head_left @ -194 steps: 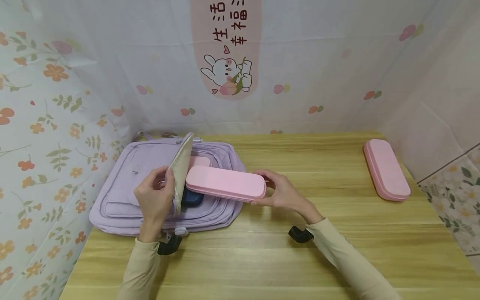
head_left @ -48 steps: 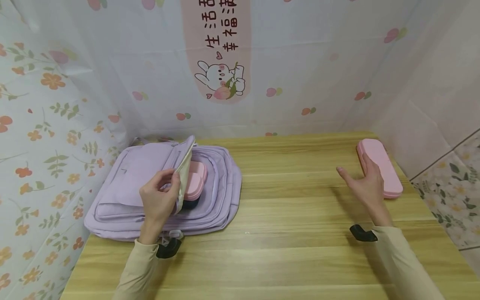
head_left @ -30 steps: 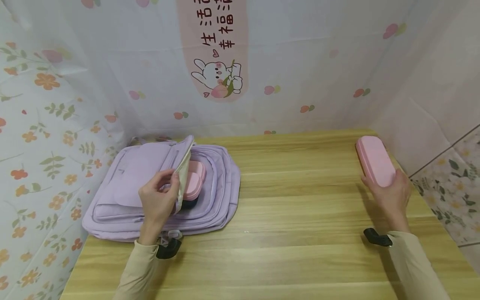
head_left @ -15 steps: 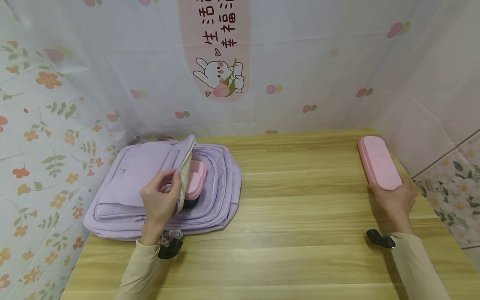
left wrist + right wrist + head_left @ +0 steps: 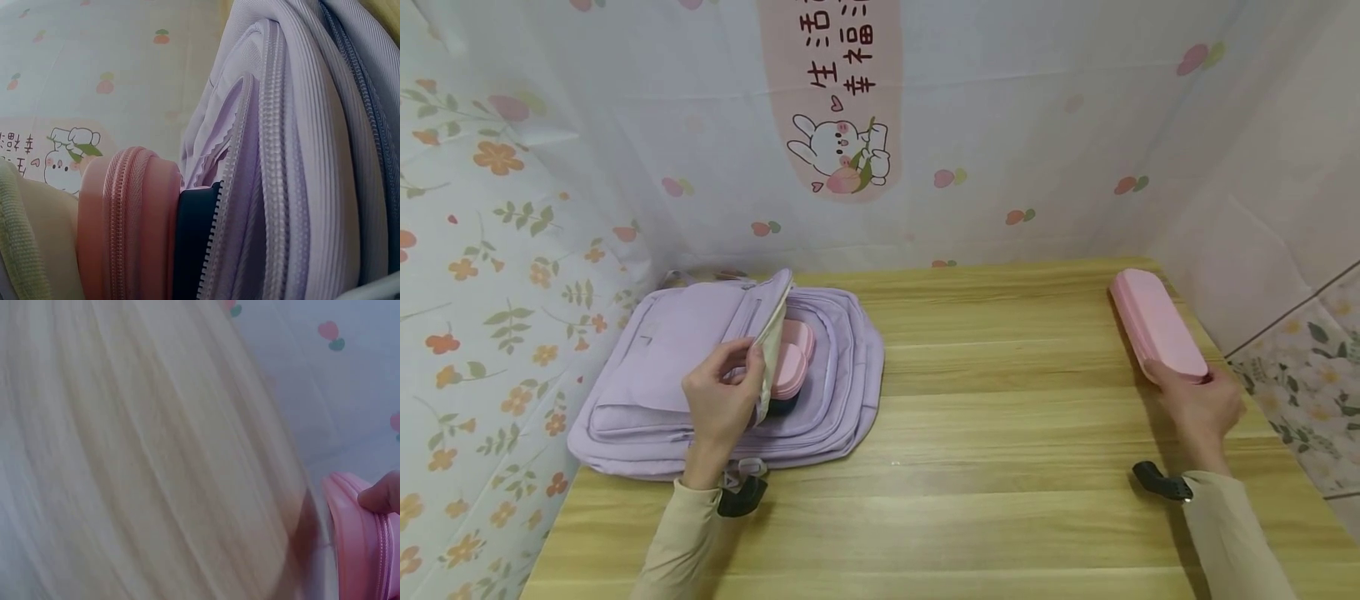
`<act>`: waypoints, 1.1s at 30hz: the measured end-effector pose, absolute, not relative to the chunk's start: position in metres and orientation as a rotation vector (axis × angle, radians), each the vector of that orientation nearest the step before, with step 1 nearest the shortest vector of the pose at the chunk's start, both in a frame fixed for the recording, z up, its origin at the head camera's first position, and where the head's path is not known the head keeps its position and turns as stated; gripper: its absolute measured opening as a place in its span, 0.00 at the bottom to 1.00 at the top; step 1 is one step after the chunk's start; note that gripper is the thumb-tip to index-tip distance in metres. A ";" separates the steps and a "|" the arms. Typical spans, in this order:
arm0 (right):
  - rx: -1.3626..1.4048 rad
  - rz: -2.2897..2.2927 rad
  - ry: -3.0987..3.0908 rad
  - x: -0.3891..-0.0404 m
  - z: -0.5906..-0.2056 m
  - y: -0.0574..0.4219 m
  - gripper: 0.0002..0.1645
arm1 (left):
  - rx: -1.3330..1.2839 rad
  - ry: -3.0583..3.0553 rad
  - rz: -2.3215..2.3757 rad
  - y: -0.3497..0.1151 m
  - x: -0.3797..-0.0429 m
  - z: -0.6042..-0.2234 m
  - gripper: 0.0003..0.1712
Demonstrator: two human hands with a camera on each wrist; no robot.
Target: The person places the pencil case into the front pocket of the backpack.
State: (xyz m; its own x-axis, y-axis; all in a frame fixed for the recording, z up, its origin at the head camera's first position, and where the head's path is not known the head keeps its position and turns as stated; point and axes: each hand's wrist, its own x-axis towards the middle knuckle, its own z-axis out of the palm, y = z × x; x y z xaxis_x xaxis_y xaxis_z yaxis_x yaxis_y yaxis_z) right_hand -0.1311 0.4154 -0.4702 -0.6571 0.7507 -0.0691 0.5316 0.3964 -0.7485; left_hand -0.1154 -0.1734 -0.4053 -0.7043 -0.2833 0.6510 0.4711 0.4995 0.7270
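My left hand (image 5: 722, 400) pinches the raised front flap of a lilac backpack (image 5: 647, 350) lying flat on the table, and so keeps its pocket open. Inside that pocket sit pink zippered cases (image 5: 792, 371), on top of a dark navy case (image 5: 782, 406). The left wrist view shows a pink case (image 5: 159, 231) beside the navy case (image 5: 197, 244), next to the pocket's zipper teeth. At the far right, my right hand (image 5: 1202, 412) grips the near end of another pink zippered case (image 5: 1161, 325). In the right wrist view a fingertip presses this pink case (image 5: 356, 550) near its zipper.
The wooden table (image 5: 985, 400) lies between the backpack and the right-hand case. A white printed curtain (image 5: 1000, 125) hangs along the back, with floral cloth (image 5: 497, 333) close on the left side. More pale cloth (image 5: 1262, 242) borders the table on the right.
The right hand has left a pink case in the pocket, moved right and taken hold of the other pink case, which has shifted slightly. The left hand stays on the flap.
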 end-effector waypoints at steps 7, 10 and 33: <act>-0.997 1.096 -2.402 -0.134 -0.461 0.394 0.46 | -0.158 -1.977 -1.264 -0.174 -0.116 -0.404 0.06; -0.951 1.118 -2.408 -0.135 -0.457 0.385 0.45 | -0.161 -1.987 -1.256 -0.175 -0.116 -0.405 0.06; -0.249 1.282 -2.598 -0.142 -0.439 0.300 0.43 | -0.171 -1.985 -1.274 -0.175 -0.116 -0.403 0.07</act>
